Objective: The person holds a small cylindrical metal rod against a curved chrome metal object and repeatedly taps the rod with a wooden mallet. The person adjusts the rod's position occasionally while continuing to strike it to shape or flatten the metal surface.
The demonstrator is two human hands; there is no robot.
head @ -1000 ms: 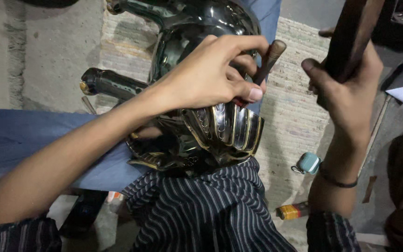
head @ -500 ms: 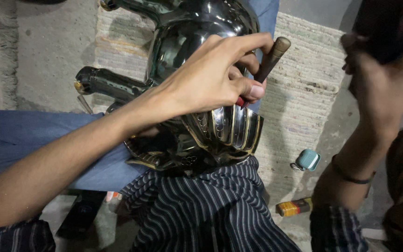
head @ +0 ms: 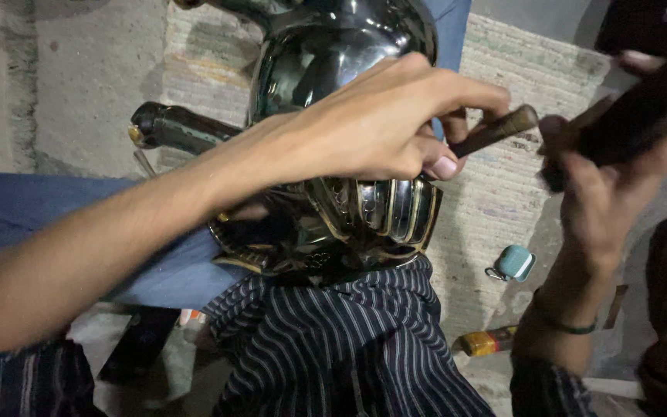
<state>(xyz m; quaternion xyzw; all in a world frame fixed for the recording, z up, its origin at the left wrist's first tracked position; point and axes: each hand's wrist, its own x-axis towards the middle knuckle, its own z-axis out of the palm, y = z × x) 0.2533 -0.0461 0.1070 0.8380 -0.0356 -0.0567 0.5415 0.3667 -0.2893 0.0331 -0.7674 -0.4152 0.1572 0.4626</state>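
We pinch the slim brown tool [head: 496,131] in the left hand [head: 380,127] against the polished dark metal vessel [head: 341,139] on our lap, its long axis running up-right toward the right hand [head: 611,193], closed on a dark block [head: 642,108].

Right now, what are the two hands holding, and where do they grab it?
The left hand pinches a thin brown rod-like tool near its lower end, over the shiny dark metal vessel. The right hand grips a dark blurred object around its lower part.
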